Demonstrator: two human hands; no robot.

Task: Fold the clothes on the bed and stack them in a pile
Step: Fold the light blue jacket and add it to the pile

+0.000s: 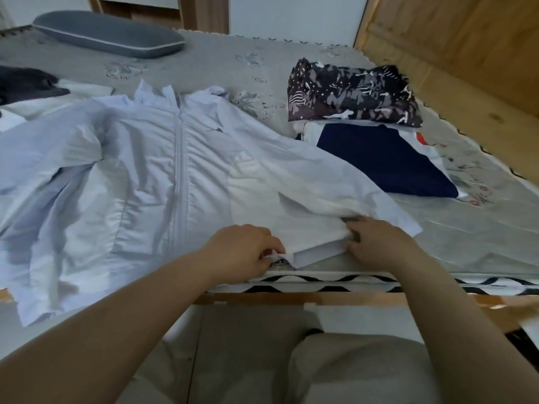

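Between both hands, the jacket (163, 158) hem lies pinched: left hand (242, 252) and right hand (379, 243) each grasp it. Keep that edge taut and level, I judge, so the fold lands straight.

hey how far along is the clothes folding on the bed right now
Done: a pile of folded clothes sits on the right. In hand: the light blue jacket lies spread out, the left hand and right hand pinching its hem. Left: folding it, plus dark and white clothes at far left.
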